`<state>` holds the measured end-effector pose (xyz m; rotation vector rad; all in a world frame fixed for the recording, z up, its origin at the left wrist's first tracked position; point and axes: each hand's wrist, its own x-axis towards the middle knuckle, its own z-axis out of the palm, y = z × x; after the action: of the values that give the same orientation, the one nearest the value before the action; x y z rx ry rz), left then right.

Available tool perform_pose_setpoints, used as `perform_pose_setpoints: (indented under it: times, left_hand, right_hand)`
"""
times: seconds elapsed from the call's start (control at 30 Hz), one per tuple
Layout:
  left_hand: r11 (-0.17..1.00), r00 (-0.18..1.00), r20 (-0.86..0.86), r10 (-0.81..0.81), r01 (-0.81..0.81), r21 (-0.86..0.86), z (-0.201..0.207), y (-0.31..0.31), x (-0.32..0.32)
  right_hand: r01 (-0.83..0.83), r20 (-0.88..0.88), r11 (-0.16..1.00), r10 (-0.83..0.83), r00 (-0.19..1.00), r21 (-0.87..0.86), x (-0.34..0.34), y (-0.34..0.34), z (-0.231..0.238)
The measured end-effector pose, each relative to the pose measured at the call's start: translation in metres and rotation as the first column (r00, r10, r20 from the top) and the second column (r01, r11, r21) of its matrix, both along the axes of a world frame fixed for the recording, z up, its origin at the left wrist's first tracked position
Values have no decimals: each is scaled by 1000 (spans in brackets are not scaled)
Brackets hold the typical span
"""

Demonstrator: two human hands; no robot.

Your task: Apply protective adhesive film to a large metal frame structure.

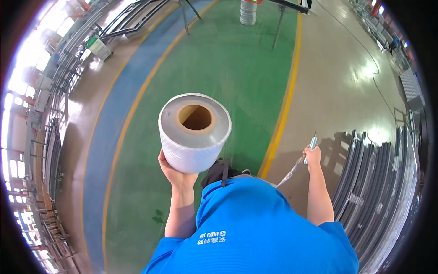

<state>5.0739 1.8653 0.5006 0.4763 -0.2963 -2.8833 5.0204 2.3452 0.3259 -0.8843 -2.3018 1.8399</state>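
A thick roll of whitish plastic film [191, 153] is held up in front of me, tilted so its open cardboard core [185, 119] shows. My left hand [177, 176] grips it from below, and most of the fingers are hidden behind the roll. Off to the right, my right hand [313, 156] is closed around a slim pale-blue tool with a thin pointed tip, apparently a utility knife [313, 143]. From beside that hand a twisted strip of clear film [290, 173] runs down toward my waist; whether the fingers pinch it too, I cannot tell.
Long dark metal profiles [365, 178] lie stacked close to my right arm. Ahead stand a metal-legged frame [279, 25] and another wrapped roll [247, 13]. Racks of profiles [68, 68] line the left. The green floor lane [219, 59] has yellow borders; a cable [375, 77] crosses the right floor.
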Motion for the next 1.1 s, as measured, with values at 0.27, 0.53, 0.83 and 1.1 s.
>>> perform_pose_setpoints:
  times: [0.27,0.53,0.83,1.1]
  left_hand:
    - [985,983,-57,-175,174,-19,-25,26,-151]
    - [853,851,-105,-515,497,-159,-15,54,-349]
    - [677,668,-126,-733,734,-49,-48,118,-508]
    - [663,673,-80,-736,691,-289,-25,245,-624]
  right_hand:
    - [-57,-77,987,46,996,-152,-141,-33,79]
    - [-169,-125,941,137,983,-294,-244,-82,168]
    - [-326,-367,809,148,918,-489,-364,-83,221]
    - [-189,-131,919,153,980,-345,-501,54,232]
